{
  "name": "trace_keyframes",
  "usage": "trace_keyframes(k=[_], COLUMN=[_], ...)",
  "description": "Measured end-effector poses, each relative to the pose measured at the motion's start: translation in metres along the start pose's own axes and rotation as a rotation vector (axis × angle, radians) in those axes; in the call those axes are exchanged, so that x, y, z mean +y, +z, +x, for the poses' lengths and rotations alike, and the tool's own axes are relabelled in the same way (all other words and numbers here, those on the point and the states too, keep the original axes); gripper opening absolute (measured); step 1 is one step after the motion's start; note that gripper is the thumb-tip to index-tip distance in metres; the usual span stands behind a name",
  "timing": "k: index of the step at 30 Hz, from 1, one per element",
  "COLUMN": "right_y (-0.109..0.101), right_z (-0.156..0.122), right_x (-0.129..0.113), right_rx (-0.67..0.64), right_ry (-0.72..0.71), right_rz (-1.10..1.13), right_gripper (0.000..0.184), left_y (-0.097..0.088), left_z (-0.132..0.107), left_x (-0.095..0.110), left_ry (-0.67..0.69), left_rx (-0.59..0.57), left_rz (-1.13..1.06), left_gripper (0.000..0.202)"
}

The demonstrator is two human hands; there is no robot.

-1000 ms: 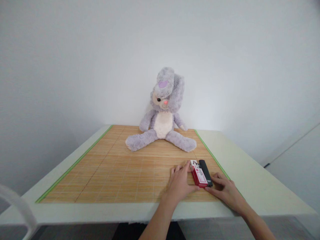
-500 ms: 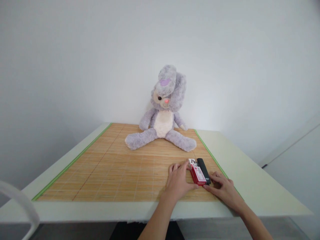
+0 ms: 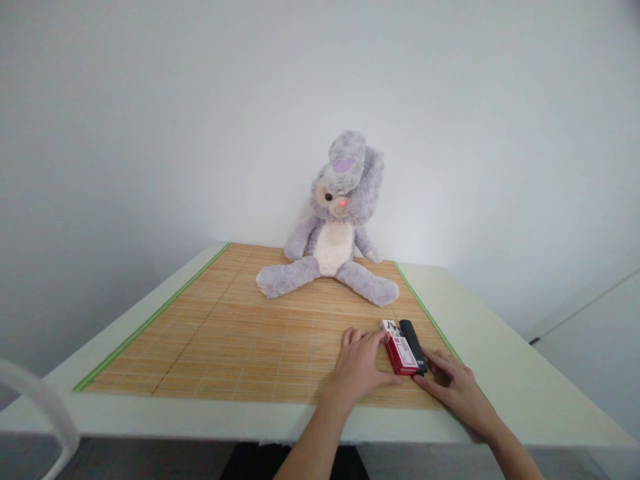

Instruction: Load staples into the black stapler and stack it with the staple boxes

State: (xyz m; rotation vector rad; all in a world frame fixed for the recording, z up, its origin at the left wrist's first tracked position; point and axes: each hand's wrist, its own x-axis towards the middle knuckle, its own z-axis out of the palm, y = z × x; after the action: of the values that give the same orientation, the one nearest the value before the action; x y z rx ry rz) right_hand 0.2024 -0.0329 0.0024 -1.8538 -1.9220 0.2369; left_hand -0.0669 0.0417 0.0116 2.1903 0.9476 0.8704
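A red-and-white small box (image 3: 402, 356) lies on the bamboo mat, with a smaller white printed box (image 3: 391, 327) at its far end. Along their right side lies a long black stapler (image 3: 412, 341), close beside the red box. My left hand (image 3: 361, 367) rests at the left of the boxes, fingers spread, its index fingertip at the red box's left edge and the thumb near its front corner. On the other side, my right hand (image 3: 456, 388) has its thumb and fingertips apart around the stapler's near end, appearing to touch it.
A grey-lilac plush rabbit (image 3: 334, 247) sits at the back of the bamboo mat (image 3: 225, 340), against the white wall. The mat has green edging and covers most of the white table (image 3: 505, 373). A blurred white curved object (image 3: 45, 407) shows at lower left.
The whole view has shifted slightly, so everything appears a little further right. Left thumb and red box look slightly further apart; the hands otherwise stay around the boxes and stapler.
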Motion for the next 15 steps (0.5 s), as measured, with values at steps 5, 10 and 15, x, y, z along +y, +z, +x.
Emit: trace_keyframes(k=[5, 10, 15], right_y=[0.0014, 0.001, 0.0009], right_z=[-0.0009, -0.0018, -0.0029], right_x=[0.0078, 0.0063, 0.0026], right_rx=[-0.025, -0.029, -0.011], right_ry=[0.003, -0.003, -0.006], right_rz=[-0.01, -0.03, -0.025], right_gripper=[0.06, 0.053, 0.052], left_y=[-0.0033, -0.0023, 0.0027], left_z=[-0.0021, 0.0007, 0.0007], left_x=[-0.0065, -0.0079, -0.0074], left_ry=[-0.019, -0.019, -0.024], left_rx=[-0.005, 0.001, 0.039], left_rz=[0.001, -0.006, -0.002], left_gripper=[0.086, 0.077, 0.076])
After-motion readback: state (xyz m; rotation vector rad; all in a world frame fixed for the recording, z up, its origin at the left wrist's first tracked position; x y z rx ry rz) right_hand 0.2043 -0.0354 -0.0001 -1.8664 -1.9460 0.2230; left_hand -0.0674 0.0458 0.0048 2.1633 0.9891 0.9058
